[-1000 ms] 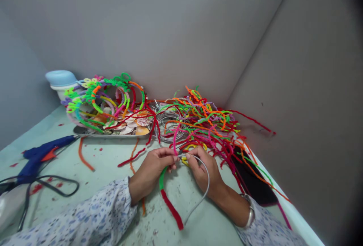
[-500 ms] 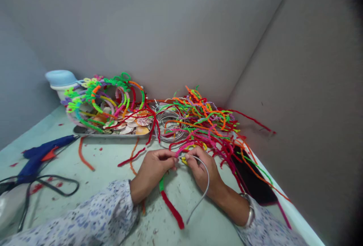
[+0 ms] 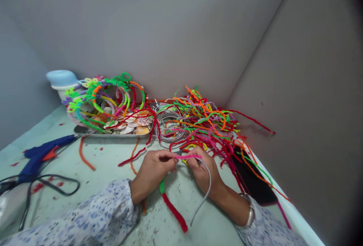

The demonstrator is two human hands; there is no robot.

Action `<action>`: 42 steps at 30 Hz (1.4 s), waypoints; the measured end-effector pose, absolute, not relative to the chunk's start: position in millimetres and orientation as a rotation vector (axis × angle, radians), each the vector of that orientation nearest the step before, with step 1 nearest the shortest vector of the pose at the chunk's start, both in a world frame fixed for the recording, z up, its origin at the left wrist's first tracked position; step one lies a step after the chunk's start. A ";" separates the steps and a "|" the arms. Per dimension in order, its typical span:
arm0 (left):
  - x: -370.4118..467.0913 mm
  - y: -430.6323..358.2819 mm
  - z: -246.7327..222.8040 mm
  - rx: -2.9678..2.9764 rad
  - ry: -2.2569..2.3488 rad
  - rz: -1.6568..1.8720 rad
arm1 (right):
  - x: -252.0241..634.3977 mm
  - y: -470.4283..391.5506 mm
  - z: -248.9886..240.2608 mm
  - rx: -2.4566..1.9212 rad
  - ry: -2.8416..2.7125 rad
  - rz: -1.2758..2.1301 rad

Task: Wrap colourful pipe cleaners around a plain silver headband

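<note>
My left hand [image 3: 154,168] pinches a grey wire partly wrapped in fuzzy pipe cleaner. Its red wrapped end [image 3: 176,214] hangs below, with a green section [image 3: 162,186] above it. From between my left fingertips, a pink pipe cleaner [image 3: 188,156] reaches across to my right thumb. My right hand [image 3: 205,172] is closed around yellow-handled scissors [image 3: 202,145], mostly hidden by the fingers; a dark blade-like part points toward the left hand. The bare end of the grey wire [image 3: 210,183] curves down past my right fingers. Where the wire runs behind the fingers is hidden.
A metal tray [image 3: 113,135] holds shells and colourful pipe-cleaner hoops [image 3: 98,98]. Behind my hands lie a wire coil [image 3: 159,125] and tangled pipe cleaners [image 3: 210,115]. A blue glue gun [image 3: 36,159] is at left, a dark phone-like slab [image 3: 252,179] at right. Walls enclose the table.
The pink pipe cleaner has swung out straight across my right thumb. The dark part of the scissors now shows between my hands. The hanging red end and wire tip have shifted slightly right.
</note>
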State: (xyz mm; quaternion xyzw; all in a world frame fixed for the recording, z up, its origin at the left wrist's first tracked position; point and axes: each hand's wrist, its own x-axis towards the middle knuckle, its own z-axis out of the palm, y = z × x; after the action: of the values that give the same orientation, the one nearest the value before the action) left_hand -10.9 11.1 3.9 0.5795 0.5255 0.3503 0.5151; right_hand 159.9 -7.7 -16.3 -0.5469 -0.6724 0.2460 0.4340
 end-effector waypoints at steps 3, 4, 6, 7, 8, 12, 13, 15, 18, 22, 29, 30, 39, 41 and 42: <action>-9.6 11.4 4.2 1.339 1.203 0.857 | 159.9 -5.9 -16.9 -1.340 -1.680 0.611; -9.3 11.4 4.7 1.307 1.171 0.865 | 160.1 -5.3 -16.9 -1.336 -1.676 0.615; -8.9 11.2 5.7 1.241 1.102 0.882 | 160.6 -4.6 -16.9 -1.332 -1.664 0.618; -8.9 11.0 6.1 1.211 1.070 0.887 | 161.0 -4.6 -16.9 -1.327 -1.659 0.613; -9.1 10.9 6.2 1.188 1.043 0.890 | 161.5 -4.8 -16.9 -1.316 -1.657 0.610; -10.0 10.5 4.4 1.164 0.986 0.851 | 162.2 -6.4 -17.0 -1.264 -1.661 0.636; -10.1 10.4 3.7 1.168 0.982 0.830 | 162.1 -6.7 -16.9 -1.260 -1.661 0.640; -10.1 10.0 2.7 1.177 0.973 0.794 | 161.7 -7.0 -16.4 -1.255 -1.663 0.641; -9.8 9.8 2.5 1.175 0.958 0.775 | 161.1 -7.2 -15.8 -1.248 -1.669 0.642; -9.3 10.8 3.3 1.154 0.934 0.772 | 161.3 -7.5 -15.7 -1.243 -1.693 0.624; -10.4 12.0 2.7 1.153 0.950 0.756 | 161.4 -7.0 -17.5 -1.241 -1.715 0.554; -10.5 12.0 3.0 1.157 0.952 0.755 | 161.5 -6.9 -18.0 -1.239 -1.718 0.547; -10.8 12.9 2.3 1.211 0.954 0.744 | 163.5 -7.9 -19.3 -1.232 -1.724 0.597; -11.2 13.0 1.0 1.232 0.952 0.739 | 163.2 -8.3 -18.4 -1.231 -1.723 0.597; -11.3 13.2 0.5 1.241 0.952 0.738 | 162.9 -8.4 -17.9 -1.236 -1.723 0.596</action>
State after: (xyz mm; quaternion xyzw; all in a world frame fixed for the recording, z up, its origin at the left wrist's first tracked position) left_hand -11.3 13.2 0.5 0.5460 0.4189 0.3246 0.6489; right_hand 162.9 -8.4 -17.9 -0.5003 -0.6976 0.2415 0.4525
